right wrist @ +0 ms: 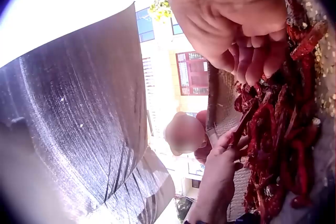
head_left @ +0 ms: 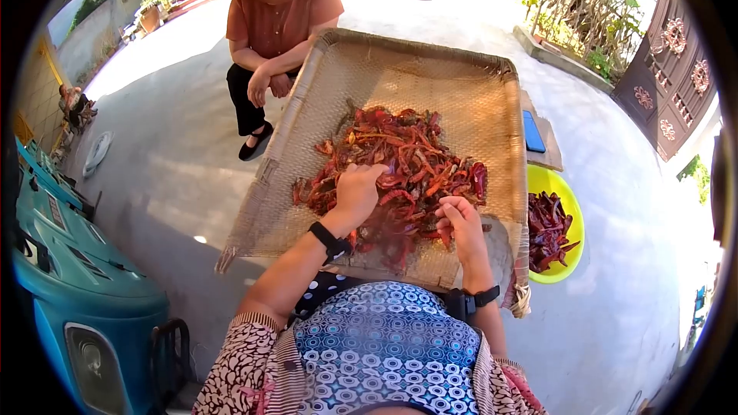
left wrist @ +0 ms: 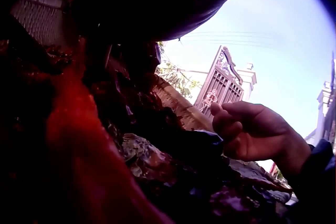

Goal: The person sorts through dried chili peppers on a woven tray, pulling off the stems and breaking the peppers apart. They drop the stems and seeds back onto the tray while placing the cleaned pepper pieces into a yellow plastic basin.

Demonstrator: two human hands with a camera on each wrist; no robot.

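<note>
A heap of dried red chilies (head_left: 407,161) lies on a woven tray (head_left: 296,138). My left hand (head_left: 359,192) reaches into the middle of the heap. In the right wrist view, fingers and thumb of the left hand (right wrist: 218,171) pinch a dark red dried chili (right wrist: 245,120). At the heap's right edge is my right hand (head_left: 463,230), palm turned inward. Its fingers are loosely curled, with nothing showing between them, in the left wrist view too, where the right hand (left wrist: 257,132) hangs over the chilies.
A yellow-green basin (head_left: 569,200) of darker chilies (head_left: 547,234) stands right of the tray. Behind it lies a blue flat object (head_left: 533,132). A person (head_left: 284,23) squats beyond the tray's far left side. A teal vehicle (head_left: 84,284) stands at the left.
</note>
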